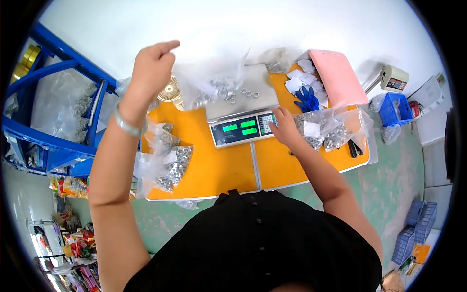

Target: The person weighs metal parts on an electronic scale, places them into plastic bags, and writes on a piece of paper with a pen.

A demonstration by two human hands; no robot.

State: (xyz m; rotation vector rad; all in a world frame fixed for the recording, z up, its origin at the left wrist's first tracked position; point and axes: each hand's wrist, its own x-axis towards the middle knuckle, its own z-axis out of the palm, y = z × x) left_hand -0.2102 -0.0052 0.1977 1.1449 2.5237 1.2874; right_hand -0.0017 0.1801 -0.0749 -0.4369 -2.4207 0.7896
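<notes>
A digital weighing scale (237, 130) with green displays stands on the orange table. My right hand (286, 127) is at its keypad, fingers apart and fingertips touching the keys. Several loose metal rings (244, 92) lie on the scale's steel pan (260, 80). Over the left part of the pan is a blurred clear plastic bag (204, 90) with more metal rings inside. My left hand (153, 68), with a bracelet on the wrist, is raised at the bag's upper left, its fingers curled closed on what appears to be the bag's faint film.
Bags of metal rings lie at the table's left (177, 165) and right (335, 136). A small fan (170, 92) stands behind my left forearm. Blue gloves (307, 100), white paper slips (299, 80) and a pink folder (338, 78) are back right. A blue rack (48, 134) borders the left.
</notes>
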